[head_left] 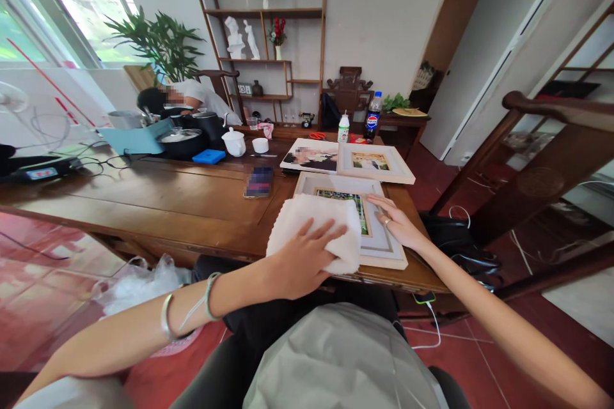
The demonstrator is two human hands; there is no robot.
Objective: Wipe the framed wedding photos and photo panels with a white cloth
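On the head view, I have my left hand (pixel 307 259) palm down, fingers fanned across the white cloth (pixel 288 223), which partly covers the nearest picture frame (pixel 391 257) on the table (pixel 206 223); my right hand (pixel 396 223) angles in, fingers outstretched, along the frame's right side.

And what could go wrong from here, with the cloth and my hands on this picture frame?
The frame lies near the table's near edge, so a pull from your left hand on the cloth might drag it over. The ring on your right hand could scratch it. The frame behind sits by the right edge; a bump might tip it off.
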